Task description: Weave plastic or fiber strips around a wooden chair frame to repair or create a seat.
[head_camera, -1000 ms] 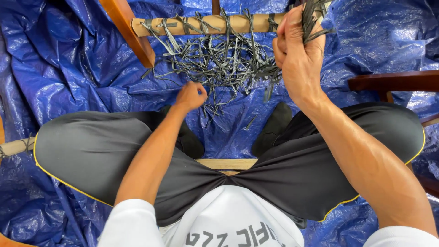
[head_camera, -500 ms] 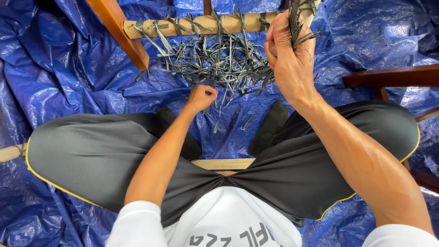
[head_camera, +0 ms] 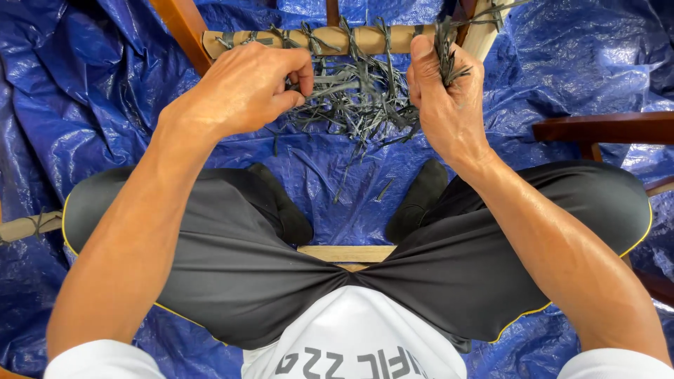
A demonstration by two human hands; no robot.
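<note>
A pale wooden rail (head_camera: 393, 38) of a chair frame lies across the top, with dark grey strips tied around it. Below it a pile of loose dark strips (head_camera: 358, 105) rests on the blue tarp (head_camera: 77, 105). My left hand (head_camera: 242, 88) is raised at the rail's left part, thumb and fingers pinched on a dark strip beside the pile. My right hand (head_camera: 446, 98) is closed around a bunch of dark strips (head_camera: 448, 49) that stick up from the fist near the rail's right end.
I sit on a low wooden stool (head_camera: 347, 254) with knees spread, in dark shorts. Brown wooden frame pieces stand at top left (head_camera: 179, 28) and right (head_camera: 604, 128). A pale wrapped rail (head_camera: 28, 226) lies at the left edge. Crumpled tarp covers the floor.
My left hand has risen from the tarp below the pile up to the rail and pinched a strip. My right hand stays closed on its bunch, shifted slightly left in view.
</note>
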